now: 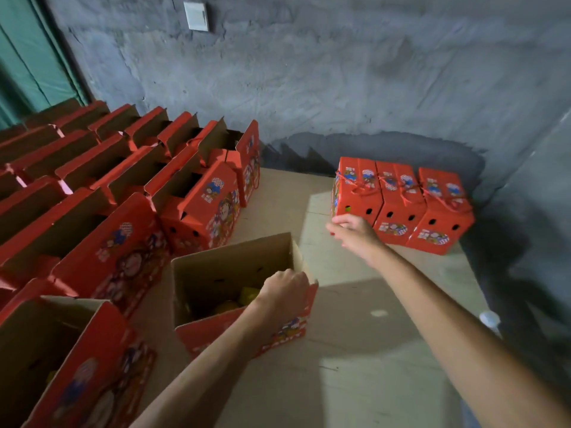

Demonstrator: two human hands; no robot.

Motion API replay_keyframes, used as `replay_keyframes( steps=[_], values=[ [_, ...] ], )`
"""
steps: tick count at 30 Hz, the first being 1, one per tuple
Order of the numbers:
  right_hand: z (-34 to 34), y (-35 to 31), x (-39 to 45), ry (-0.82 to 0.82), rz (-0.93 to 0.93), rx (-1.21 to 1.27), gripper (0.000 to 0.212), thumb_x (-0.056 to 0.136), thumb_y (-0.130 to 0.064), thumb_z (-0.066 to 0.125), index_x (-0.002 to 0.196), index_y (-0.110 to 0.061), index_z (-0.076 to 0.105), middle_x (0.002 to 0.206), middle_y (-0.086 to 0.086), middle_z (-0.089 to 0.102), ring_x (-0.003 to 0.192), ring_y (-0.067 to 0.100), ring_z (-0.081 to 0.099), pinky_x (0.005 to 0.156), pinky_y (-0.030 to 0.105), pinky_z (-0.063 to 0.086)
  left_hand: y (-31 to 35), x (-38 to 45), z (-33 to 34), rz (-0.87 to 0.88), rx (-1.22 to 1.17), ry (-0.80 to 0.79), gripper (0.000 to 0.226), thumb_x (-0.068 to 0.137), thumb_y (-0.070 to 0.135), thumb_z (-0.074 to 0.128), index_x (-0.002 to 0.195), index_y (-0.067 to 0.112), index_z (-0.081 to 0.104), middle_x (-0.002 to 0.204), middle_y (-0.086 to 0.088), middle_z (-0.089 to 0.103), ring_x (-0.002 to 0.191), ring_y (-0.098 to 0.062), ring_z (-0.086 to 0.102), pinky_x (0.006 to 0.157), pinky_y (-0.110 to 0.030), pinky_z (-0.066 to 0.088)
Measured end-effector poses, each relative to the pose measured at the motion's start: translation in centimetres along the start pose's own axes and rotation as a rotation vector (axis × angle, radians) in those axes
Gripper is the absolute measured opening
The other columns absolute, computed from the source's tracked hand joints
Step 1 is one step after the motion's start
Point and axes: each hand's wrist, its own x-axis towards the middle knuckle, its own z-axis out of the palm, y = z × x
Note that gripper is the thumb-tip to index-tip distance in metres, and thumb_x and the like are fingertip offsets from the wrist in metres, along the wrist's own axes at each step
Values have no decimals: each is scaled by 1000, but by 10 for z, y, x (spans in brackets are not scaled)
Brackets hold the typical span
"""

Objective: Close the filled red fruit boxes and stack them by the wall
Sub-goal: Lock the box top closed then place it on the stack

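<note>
Folding comes next: your left hand point(285, 287) grips the rim of the open red cardboard fruit box point(244, 304) at lower centre. Your right hand point(352, 230), fingers seemingly loose and empty, hovers near three closed red boxes point(401, 208) by the grey wall point(309, 72).

Left hand point(285, 287): fingers curled downward in a grip, knuckles up, forearm bare and rising from the lower edge. Right hand point(352, 231): ahead of and above the left, arm nearly straight, palm down, fingers loosely bent forward; fingertips blurred, apparently holding nothing. Hands well apart.
</note>
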Motion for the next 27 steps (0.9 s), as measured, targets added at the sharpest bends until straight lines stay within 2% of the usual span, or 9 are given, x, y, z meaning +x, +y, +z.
replay_keyframes(
  steps=[4, 10, 12, 15, 18, 20, 23, 25, 27],
  values=[
    [14, 31, -80, -118, 128, -221, 73, 89, -60, 66, 146, -18, 47, 144, 1, 55, 127, 23, 58, 96, 34, 47, 70, -29, 25, 206, 86, -58, 28, 105, 22, 46, 112, 3, 66, 109, -14, 70, 99, -32, 71, 83, -43, 59],
    [-13, 70, -153, 70, 233, -461, 38, 104, -22, 51, 138, -5, 46, 132, 16, 61, 117, 33, 62, 87, 35, 48, 139, -70, 57, 404, 161, -81, 25, 104, 12, 50, 127, 6, 59, 118, -16, 67, 98, -35, 69, 78, -44, 58],
    [-22, 76, -166, 81, 278, -422, 35, 105, -23, 50, 133, -2, 48, 130, 17, 61, 115, 33, 61, 80, 31, 42, 152, -81, 65, 447, 202, -95, 22, 104, 9, 51, 123, 6, 60, 110, -16, 69, 91, -34, 69, 70, -40, 53],
    [-19, 76, -179, 75, 320, -374, 59, 105, -39, 51, 145, 2, 38, 140, 19, 56, 125, 34, 58, 84, 30, 40, 162, -92, 70, 462, 140, -101, 26, 106, 17, 47, 126, 7, 60, 113, -16, 69, 95, -35, 69, 72, -38, 50],
    [-10, 74, -185, 80, 330, -215, 87, 102, -53, 52, 158, 4, 16, 155, 17, 43, 138, 32, 49, 95, 32, 41, 160, -97, 68, 410, -81, -134, 35, 104, 36, 50, 129, 13, 59, 122, -14, 67, 104, -38, 67, 83, -45, 54],
    [-10, 76, -186, 117, 360, -35, 89, 100, -55, 52, 160, -1, 15, 159, 14, 39, 139, 30, 46, 98, 32, 37, 151, -98, 67, 336, -259, -219, 43, 97, 50, 49, 117, 15, 65, 113, -11, 71, 97, -34, 69, 82, -46, 57],
    [-9, 88, -192, 255, 358, 137, 64, 103, -47, 50, 150, -6, 38, 142, 10, 52, 128, 30, 53, 93, 34, 38, 119, -94, 65, 137, -574, -311, 45, 94, 56, 49, 98, 17, 71, 83, -1, 72, 67, -20, 64, 66, -40, 53],
    [-7, 96, -197, 332, 328, 217, 51, 106, -39, 46, 147, -9, 45, 139, 9, 55, 127, 30, 56, 92, 33, 40, 94, -93, 66, -36, -696, -238, 29, 100, 40, 53, 95, 17, 69, 73, 3, 66, 56, -11, 56, 59, -33, 46],
    [-10, 103, -200, 399, 296, 285, 36, 107, -30, 43, 135, -11, 56, 134, 11, 61, 104, 22, 60, 81, 30, 42, 73, -97, 67, -180, -731, -118, 19, 99, 35, 57, 92, 21, 67, 70, 4, 64, 51, -3, 54, 51, -21, 44]
  ],
)
